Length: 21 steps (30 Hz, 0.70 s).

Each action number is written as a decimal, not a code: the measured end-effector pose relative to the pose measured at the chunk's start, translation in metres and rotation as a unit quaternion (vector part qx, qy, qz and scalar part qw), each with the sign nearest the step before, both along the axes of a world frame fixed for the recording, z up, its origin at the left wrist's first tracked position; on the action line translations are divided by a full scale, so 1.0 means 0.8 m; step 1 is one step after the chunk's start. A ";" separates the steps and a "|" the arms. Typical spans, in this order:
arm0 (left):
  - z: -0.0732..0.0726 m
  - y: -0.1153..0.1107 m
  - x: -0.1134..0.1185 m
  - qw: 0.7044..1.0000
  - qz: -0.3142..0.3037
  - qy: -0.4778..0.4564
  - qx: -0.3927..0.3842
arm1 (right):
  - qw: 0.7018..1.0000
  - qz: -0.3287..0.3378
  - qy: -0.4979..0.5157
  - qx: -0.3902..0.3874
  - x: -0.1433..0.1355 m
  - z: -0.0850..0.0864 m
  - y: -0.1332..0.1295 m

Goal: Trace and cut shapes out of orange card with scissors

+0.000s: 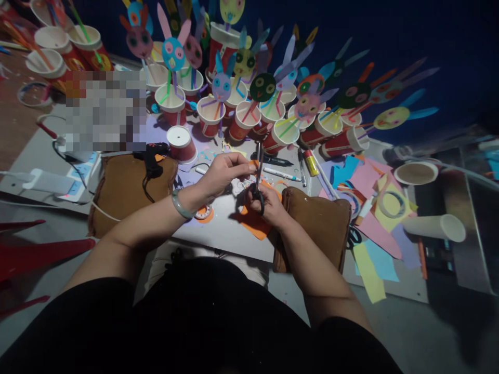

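Observation:
My left hand point(223, 175), with a bracelet on its wrist, pinches a small piece of orange paper point(253, 164) between thumb and fingers. Black-handled scissors point(260, 161) are gripped in my right hand point(272, 205), their blades pointing away from me, close beside the orange piece. Whether the blades touch the paper I cannot tell. Beneath my right hand lies a larger sheet of orange paper point(255, 228). A roll of tape point(203, 211) rests on the table below my left wrist.
Red paper cups point(210, 117) with paper rabbit heads on straws crowd the back. Brown cushions point(312, 223) support both forearms. A glue gun point(153, 160) lies at left, near a power strip point(80, 179). Markers point(283, 174) and a glue stick point(311, 163) sit ahead; coloured paper scraps point(374, 179) spread rightward.

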State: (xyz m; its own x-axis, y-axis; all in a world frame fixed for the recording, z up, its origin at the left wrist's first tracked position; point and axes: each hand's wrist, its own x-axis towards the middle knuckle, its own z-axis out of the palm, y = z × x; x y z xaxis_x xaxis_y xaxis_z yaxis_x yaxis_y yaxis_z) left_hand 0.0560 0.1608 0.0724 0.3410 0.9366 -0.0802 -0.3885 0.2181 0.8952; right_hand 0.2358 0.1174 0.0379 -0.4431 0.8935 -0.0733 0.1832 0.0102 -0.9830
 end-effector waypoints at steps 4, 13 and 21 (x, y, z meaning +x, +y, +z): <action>0.000 0.000 0.000 1.000 0.001 -0.001 -0.004 | 1.000 -0.005 0.002 0.004 0.000 -0.003 0.001; 0.000 -0.001 0.000 1.000 0.002 0.007 -0.008 | 1.000 -0.013 0.003 -0.003 0.001 -0.002 0.000; 0.001 -0.001 0.001 1.000 0.000 0.007 -0.008 | 1.000 -0.012 -0.006 0.002 0.000 0.001 0.001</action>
State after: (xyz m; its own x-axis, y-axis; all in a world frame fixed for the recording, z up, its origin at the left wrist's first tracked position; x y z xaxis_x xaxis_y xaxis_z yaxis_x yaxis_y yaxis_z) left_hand 0.0564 0.1604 0.0728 0.3398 0.9352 -0.0999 -0.3756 0.2323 0.8972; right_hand 0.2359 0.1184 0.0385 -0.4202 0.9044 -0.0743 0.1946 0.0098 -0.9808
